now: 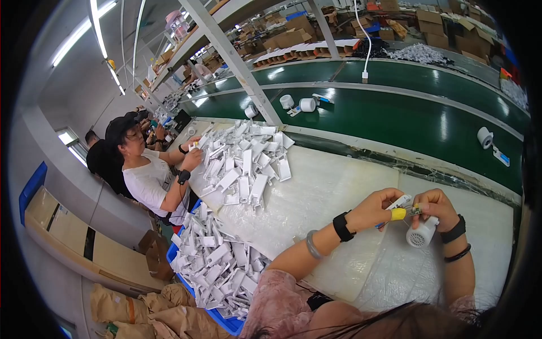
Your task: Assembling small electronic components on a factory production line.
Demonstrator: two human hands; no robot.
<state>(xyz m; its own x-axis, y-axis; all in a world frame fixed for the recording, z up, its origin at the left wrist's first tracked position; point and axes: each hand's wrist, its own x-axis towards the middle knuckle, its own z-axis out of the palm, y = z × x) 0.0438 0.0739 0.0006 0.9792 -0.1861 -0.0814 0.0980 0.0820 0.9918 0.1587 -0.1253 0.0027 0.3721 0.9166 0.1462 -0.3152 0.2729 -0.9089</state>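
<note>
Over the near right of the table, my two hands work close together. My left hand (379, 208) is closed round a narrow white plastic part (401, 201), and a yellow cover sits on one of its digits. In my right hand (438, 204), the fingers pinch a small circuit board (416, 210) with thin wires running beside it. Just under those fingers, against the right hand, is a white cylindrical housing (419, 235) with a round grille on its end. Fingers hide part of the board and of the white part.
White plastic casings (248, 161) lie heaped on the plastic-covered table (333, 181). More fill a blue bin (232, 323) at its left edge. A co-worker (149, 175) handles parts there. Beyond, a green conveyor belt (389, 121) carries white cylindrical units (307, 105). A metal post (237, 68) rises beside it.
</note>
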